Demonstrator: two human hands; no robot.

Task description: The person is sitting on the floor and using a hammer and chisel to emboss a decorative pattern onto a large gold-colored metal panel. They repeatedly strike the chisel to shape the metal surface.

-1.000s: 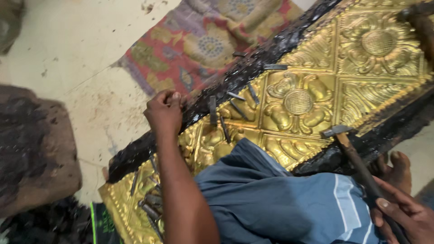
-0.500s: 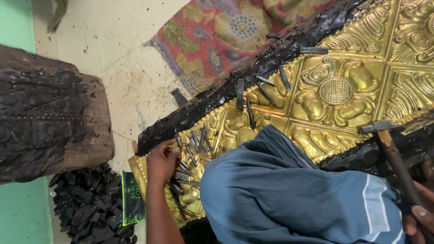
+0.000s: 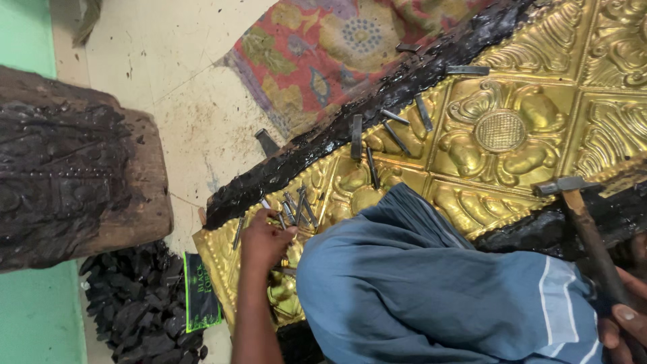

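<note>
The left hand [image 3: 264, 243] has dropped from the black edge to the punches [image 3: 296, 209] at seven o'clock on the brass panel [image 3: 499, 131] — fingers closing among them, grip unclear — while the right hand [image 3: 623, 323] clamps the hammer [image 3: 586, 229].

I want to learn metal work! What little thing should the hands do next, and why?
Probably close the left hand on one metal punch from the cluster of punches it touches on the embossed brass sheet. The right hand already grips the hammer, whose head hangs over the sheet's dark edge, but no punch stands under it.
</note>
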